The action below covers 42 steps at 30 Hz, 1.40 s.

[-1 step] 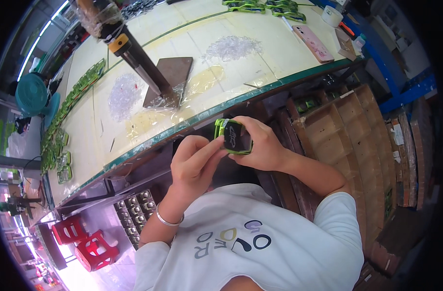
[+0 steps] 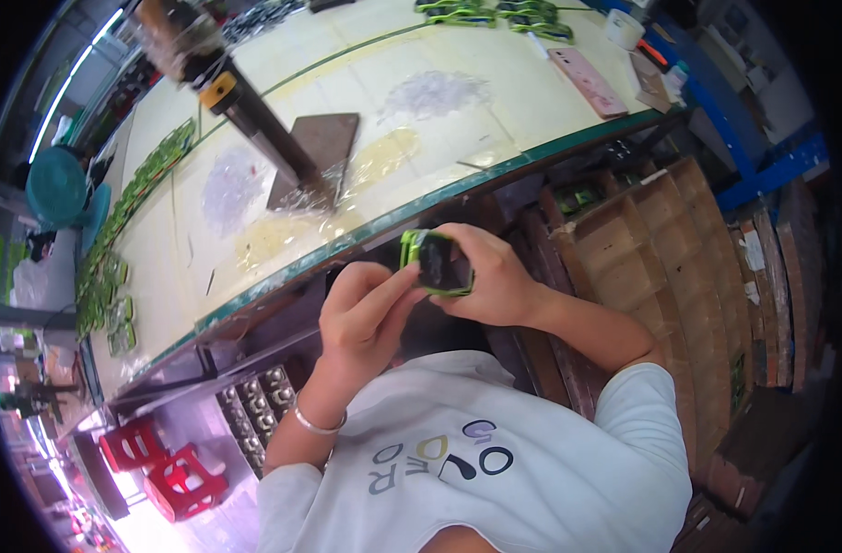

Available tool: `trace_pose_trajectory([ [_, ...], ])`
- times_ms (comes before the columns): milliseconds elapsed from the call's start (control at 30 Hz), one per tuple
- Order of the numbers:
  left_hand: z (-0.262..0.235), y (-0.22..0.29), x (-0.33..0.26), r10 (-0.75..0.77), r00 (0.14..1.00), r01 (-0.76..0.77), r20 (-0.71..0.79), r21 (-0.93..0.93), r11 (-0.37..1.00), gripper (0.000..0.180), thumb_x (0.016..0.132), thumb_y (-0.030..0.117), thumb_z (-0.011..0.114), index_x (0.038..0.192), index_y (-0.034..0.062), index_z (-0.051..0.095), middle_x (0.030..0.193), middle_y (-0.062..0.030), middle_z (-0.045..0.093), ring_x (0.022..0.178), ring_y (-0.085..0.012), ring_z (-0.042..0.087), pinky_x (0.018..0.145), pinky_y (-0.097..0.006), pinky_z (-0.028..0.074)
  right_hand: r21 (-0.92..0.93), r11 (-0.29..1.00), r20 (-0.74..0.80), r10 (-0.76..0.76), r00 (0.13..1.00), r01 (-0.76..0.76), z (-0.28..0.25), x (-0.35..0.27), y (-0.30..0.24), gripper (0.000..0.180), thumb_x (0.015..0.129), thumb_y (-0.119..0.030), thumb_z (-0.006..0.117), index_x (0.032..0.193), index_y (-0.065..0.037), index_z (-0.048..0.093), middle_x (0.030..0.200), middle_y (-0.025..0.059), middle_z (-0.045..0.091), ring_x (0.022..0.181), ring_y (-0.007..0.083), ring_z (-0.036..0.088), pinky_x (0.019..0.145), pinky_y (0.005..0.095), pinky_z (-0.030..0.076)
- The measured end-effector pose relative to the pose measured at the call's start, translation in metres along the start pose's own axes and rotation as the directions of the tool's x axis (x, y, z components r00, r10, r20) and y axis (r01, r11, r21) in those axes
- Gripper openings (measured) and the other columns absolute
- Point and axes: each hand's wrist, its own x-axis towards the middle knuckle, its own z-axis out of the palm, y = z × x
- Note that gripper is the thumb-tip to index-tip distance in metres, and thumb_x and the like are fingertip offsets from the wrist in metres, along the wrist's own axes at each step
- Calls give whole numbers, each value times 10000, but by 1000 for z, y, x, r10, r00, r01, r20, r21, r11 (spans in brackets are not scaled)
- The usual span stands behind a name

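In front of my chest, just below the table edge, I hold a green toy car shell (image 2: 442, 264) with its dark side facing up. My right hand (image 2: 497, 276) wraps round its right side and carries it. The pinched fingers of my left hand (image 2: 361, 309) press against its left edge; whether anything small sits between those fingertips is hidden. Beyond, on the table, a press-like post (image 2: 264, 124) with a dark shaft stands over a brown plate (image 2: 327, 147) covered in clear film. Small clear plastic pieces (image 2: 435, 95) lie heaped beside it.
More green car shells (image 2: 145, 180) line the table's left side, others (image 2: 536, 18) sit at the back. A pink phone (image 2: 587, 81) and tape roll (image 2: 624, 29) lie far right. Partitioned wooden trays (image 2: 624, 244) stand at right; red stools (image 2: 186, 484) and a metal-part tray (image 2: 255, 405) lower left.
The view has shifted slightly, and the hands with the car shell sit a little further left in it. The grip on the shell looks the same.
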Motion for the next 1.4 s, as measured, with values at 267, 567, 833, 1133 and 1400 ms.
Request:
trace_pose_trajectory([
  [267, 2, 1, -1, 185, 960, -259, 211, 411, 874, 414, 698, 72, 634, 1071, -56, 508, 642, -71, 471, 559, -195, 461, 504, -290, 364, 96, 989, 24, 108, 994, -110, 5, 1, 4, 542, 545, -158, 694, 1021, -44, 463, 793, 100, 544, 748, 280, 559, 647, 354, 451],
  [567, 15, 0, -9, 165, 927, -334, 337, 541, 772, 507, 760, 109, 572, 1126, -179, 374, 661, -88, 485, 592, -196, 475, 525, -289, 384, 59, 972, 55, 225, 973, -228, 8, -5, 3, 526, 539, -173, 697, 990, -37, 465, 751, 101, 553, 699, 284, 573, 624, 358, 457],
  [833, 7, -25, -19, -73, 987, 58, 140, 105, 993, 428, 746, 7, 571, 1142, -70, 427, 759, -103, 545, 687, -182, 529, 594, -271, 421, 32, 983, 114, 174, 978, -179, 5, -1, -1, 570, 578, -192, 707, 1062, -55, 439, 830, 113, 566, 745, 269, 576, 644, 340, 464],
  [1133, 17, -26, -13, -365, 906, 406, 217, -691, 599, 617, 740, 188, 621, 1248, -23, 341, 1179, -173, 456, 1112, -227, 429, 951, -321, 302, 119, 992, 180, -53, 982, 32, 5, -8, -12, 887, 614, -166, 676, 1305, -98, 124, 940, 189, 514, 743, 358, 570, 631, 394, 483],
  [1400, 20, -20, -8, -383, 907, 386, 173, -703, 597, 547, 707, 104, 653, 1176, -25, 402, 1101, -169, 505, 1014, -199, 493, 862, -295, 389, -129, 945, 64, -296, 953, 302, 14, -12, -2, 800, 644, -260, 694, 1300, -146, 250, 883, 145, 493, 620, 259, 553, 550, 327, 471],
])
